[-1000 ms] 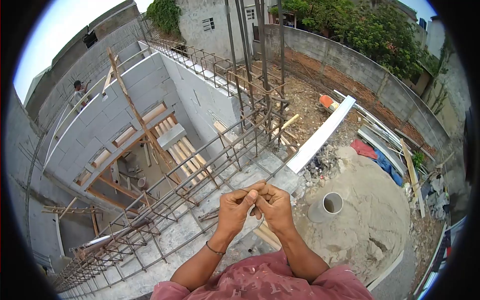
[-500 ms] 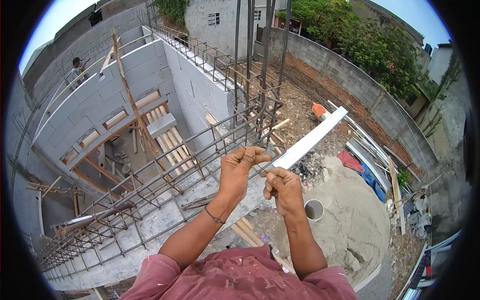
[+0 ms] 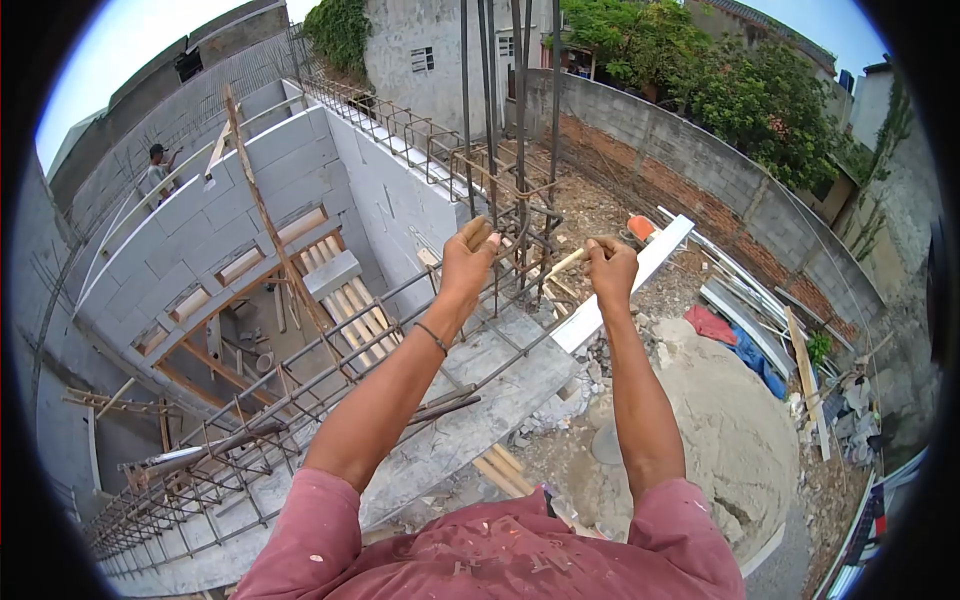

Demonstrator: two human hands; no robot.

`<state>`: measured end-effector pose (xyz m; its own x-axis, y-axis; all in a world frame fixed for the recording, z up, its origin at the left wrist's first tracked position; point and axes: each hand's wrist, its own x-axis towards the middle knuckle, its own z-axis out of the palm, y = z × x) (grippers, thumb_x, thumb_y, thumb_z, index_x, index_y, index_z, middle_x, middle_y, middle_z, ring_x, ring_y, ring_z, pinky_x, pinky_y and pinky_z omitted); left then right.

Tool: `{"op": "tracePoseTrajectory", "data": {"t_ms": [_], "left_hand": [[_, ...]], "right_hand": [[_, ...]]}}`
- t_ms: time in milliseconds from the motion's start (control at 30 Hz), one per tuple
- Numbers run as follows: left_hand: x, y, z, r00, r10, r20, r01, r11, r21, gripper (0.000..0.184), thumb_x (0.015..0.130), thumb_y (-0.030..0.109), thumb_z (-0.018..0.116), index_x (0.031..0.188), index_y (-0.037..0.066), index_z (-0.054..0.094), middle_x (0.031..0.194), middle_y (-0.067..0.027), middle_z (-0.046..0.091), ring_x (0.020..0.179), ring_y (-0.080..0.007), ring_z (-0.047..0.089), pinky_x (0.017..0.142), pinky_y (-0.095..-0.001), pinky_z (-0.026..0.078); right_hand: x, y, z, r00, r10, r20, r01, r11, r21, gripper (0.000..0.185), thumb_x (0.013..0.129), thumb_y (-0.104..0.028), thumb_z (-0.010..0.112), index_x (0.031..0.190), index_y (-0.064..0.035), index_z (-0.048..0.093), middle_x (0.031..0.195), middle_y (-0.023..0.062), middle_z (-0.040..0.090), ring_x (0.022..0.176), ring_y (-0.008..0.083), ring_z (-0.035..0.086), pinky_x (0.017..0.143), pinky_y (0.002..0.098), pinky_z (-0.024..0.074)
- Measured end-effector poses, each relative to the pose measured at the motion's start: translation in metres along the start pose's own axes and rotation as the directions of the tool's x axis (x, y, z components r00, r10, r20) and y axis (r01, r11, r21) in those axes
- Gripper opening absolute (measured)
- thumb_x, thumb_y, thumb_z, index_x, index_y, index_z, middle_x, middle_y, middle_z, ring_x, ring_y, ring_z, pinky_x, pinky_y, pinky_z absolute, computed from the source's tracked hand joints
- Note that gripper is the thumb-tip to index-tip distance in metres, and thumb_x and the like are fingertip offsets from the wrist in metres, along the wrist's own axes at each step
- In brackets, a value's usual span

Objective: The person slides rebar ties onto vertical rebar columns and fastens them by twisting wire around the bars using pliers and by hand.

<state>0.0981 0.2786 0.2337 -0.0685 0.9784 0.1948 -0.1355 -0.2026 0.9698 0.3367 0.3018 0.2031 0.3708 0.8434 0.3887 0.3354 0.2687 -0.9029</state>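
My left hand (image 3: 468, 262) is raised beside the upright steel rebars (image 3: 521, 130), its fingers pressed together against the thumb. Whatever it pinches is too small to make out. Farther right, my right hand (image 3: 612, 268) is closed in a pinch above the white-topped wall (image 3: 625, 285). Anything inside its fingers is hidden or too thin to tell. Below my left hand, a rebar cage (image 3: 350, 365) of long bars and stirrups runs along the concrete ledge (image 3: 480, 360). A pale wooden stick (image 3: 569, 263) shows just left of my right hand, apparently lying in the background.
Block walls (image 3: 270, 185) enclose a deep room at left, with a leaning timber pole (image 3: 255, 185). A person (image 3: 160, 172) stands beyond the far wall. Down at right lie a sand pile (image 3: 725, 420), a blue tarp (image 3: 748, 362), and stacked metal lengths (image 3: 770, 290).
Both hands have moved up and forward and drawn apart, from close together over the ledge. My left hand is now near the upright rebars. The view has shifted slightly.
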Motion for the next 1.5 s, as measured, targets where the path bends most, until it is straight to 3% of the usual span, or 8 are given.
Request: {"op": "tracePoseTrajectory", "data": {"t_ms": [200,467,567,733,1000,1200,1400,1500], "left_hand": [[0.049,0.002,0.007,0.999,0.030,0.022,-0.030,0.999,0.040,0.064,0.100,0.006,0.062,0.156,-0.002,0.032,0.157,-0.0277,0.040,0.139,-0.0328,0.049,0.109,-0.0415,0.048],[0.078,0.002,0.012,0.978,-0.205,0.043,0.203,0.880,-0.430,0.044,0.103,0.003,0.054,0.147,0.004,0.046,0.137,-0.0145,0.060,0.117,-0.0277,0.063,0.097,-0.0397,0.057],[0.085,-0.004,0.010,0.955,-0.290,0.063,0.281,0.817,-0.504,0.040,0.105,0.004,0.052,0.145,0.006,0.048,0.134,-0.0097,0.062,0.115,-0.0238,0.063,0.099,-0.0381,0.056],[0.082,-0.007,0.008,0.940,-0.315,0.128,0.332,0.773,-0.541,0.048,0.103,-0.001,0.048,0.151,0.005,0.042,0.145,-0.0105,0.056,0.123,-0.0242,0.060,0.105,-0.0372,0.051],[0.087,-0.007,0.020,0.927,-0.363,0.094,0.348,0.739,-0.577,0.032,0.102,0.007,0.059,0.134,0.007,0.056,0.124,-0.0081,0.066,0.115,-0.0205,0.062,0.100,-0.0368,0.054],[0.087,-0.006,0.023,0.927,-0.374,-0.024,0.301,0.781,-0.547,0.016,0.100,0.011,0.066,0.114,0.004,0.065,0.108,-0.0088,0.073,0.099,-0.0205,0.071,0.087,-0.0328,0.061],[0.076,0.001,0.027,0.970,-0.135,-0.203,0.067,0.948,-0.312,0.012,0.100,0.004,0.063,0.110,-0.004,0.064,0.107,-0.0159,0.074,0.096,-0.0229,0.073,0.084,-0.0320,0.062],[0.070,-0.001,0.022,0.973,-0.130,-0.188,0.057,0.934,-0.354,0.013,0.100,0.002,0.062,0.111,-0.005,0.063,0.106,-0.0178,0.074,0.095,-0.0239,0.073,0.081,-0.0308,0.063]], "right_hand": [[0.025,-0.029,0.030,0.992,-0.084,0.094,0.088,0.995,-0.045,0.012,0.090,-0.010,0.071,0.094,-0.0016,0.078,0.072,0.0102,0.074,0.062,0.0174,0.070,0.063,0.0345,0.0523],[0.053,-0.043,0.072,0.910,-0.402,0.104,0.415,0.873,-0.255,0.014,0.088,-0.011,0.067,0.094,-0.0071,0.079,0.083,0.0187,0.073,0.079,0.0382,0.071,0.075,0.0460,0.0550],[0.046,-0.059,0.065,0.941,-0.328,0.086,0.336,0.870,-0.361,0.013,0.088,-0.010,0.066,0.091,-0.0063,0.078,0.084,0.0225,0.072,0.081,0.0415,0.070,0.076,0.0492,0.0548],[0.035,-0.042,0.049,0.901,-0.430,0.058,0.422,0.837,-0.348,0.012,0.087,-0.009,0.066,0.089,-0.0046,0.076,0.083,0.0238,0.071,0.080,0.0418,0.070,0.075,0.0500,0.0547],[0.041,-0.047,0.062,0.820,-0.564,0.096,0.566,0.777,-0.274,0.018,0.090,-0.009,0.061,0.093,-0.0046,0.078,0.090,0.0186,0.073,0.083,0.0399,0.070,0.077,0.0476,0.0555],[0.023,-0.057,0.087,0.914,-0.405,-0.014,0.399,0.905,-0.146,0.015,0.088,-0.006,0.064,0.094,-0.0018,0.078,0.088,0.0210,0.074,0.080,0.0373,0.072,0.075,0.0435,0.0553],[0.008,-0.058,0.096,0.942,0.334,0.034,-0.315,0.844,0.433,0.013,0.084,-0.003,0.070,0.093,0.0024,0.078,0.082,0.0180,0.075,0.073,0.0256,0.072,0.072,0.0378,0.0541],[0.002,-0.053,0.123,0.973,0.098,-0.209,-0.057,0.979,0.195,0.008,0.085,0.002,0.072,0.091,0.0062,0.076,0.074,0.0126,0.070,0.056,0.0144,0.063,0.050,0.0296,0.0464]]}}
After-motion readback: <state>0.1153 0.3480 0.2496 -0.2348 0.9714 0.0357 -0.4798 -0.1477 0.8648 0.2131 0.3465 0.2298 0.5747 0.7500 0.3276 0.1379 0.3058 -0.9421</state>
